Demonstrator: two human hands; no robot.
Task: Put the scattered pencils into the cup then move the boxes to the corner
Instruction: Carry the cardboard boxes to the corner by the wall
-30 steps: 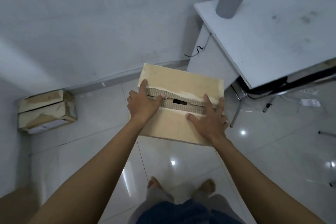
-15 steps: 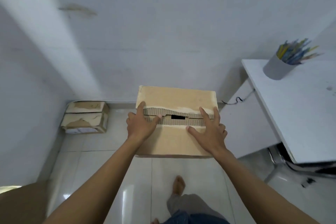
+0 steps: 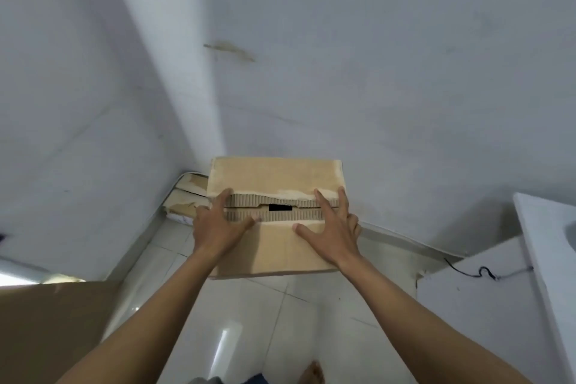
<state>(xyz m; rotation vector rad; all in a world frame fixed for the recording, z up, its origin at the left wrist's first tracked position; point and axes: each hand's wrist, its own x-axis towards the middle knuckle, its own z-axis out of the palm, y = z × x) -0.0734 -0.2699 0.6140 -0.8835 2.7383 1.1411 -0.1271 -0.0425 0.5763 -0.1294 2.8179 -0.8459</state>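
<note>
Item: cardboard box (image 3: 274, 178), carried above white tiled floor (image 3: 280, 321).
My left hand (image 3: 215, 227) and right hand (image 3: 333, 227) grasp its sides, thumbs on top; second box (image 3: 184, 196) sits in far-left wall corner.

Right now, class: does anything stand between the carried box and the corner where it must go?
Nothing on the floor blocks the way. Both hands, left hand and right hand, carry the carried box, and the corner already holds another box, partly hidden behind it.

Both hands (image 3: 219, 227) clasp cardboard box (image 3: 274, 178) above floor (image 3: 311, 321).
</note>
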